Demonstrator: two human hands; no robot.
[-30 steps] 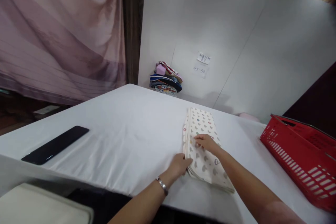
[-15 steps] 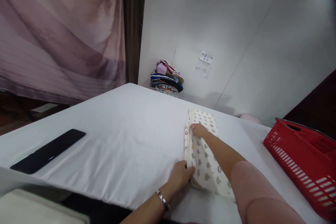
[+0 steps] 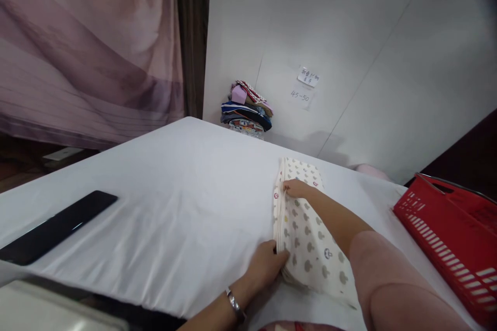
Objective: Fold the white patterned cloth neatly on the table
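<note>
Head view, the only one.

Printed cloth [image 3: 308,240]: folded in layers, lies flat on the right half of the white table [image 3: 217,186], long side running near to far. Near right corner spreads out toward the sleeve [image 3: 382,264].

Left hand [image 3: 267,264]: at the near left corner, thumb on top, fingers around the layered edge, so pinching it. Fingers under the cloth are hidden. Bracelet [image 3: 235,304] on that wrist.

Right hand [image 3: 298,188]: farther up the same left edge, fingertips bunched together and looking to pinch the cloth there. Layer count in the grip: can't tell. Forearm crosses over the cloth.

Step in hand, my read: holding and lining up the left edge of the folded layers. Next move calls for a firm left grip at the corner and even tension between the two hands; a one-sided pull could skew the stack or slip a layer. Near right part looks loose, would need smoothing separately.

Around it: red basket [image 3: 442,243] on the right, well apart from the cloth. Dark flat slab [image 3: 58,225] on the left of the table, maybe a phone, can't confirm. Clothes pile [image 3: 246,111] by the far edge against the wall [image 3: 330,26]; its base is hidden. Paper notes [image 3: 308,77] on the wall, lower one reads 45-50. Curtain [image 3: 97,51] far left.
</note>
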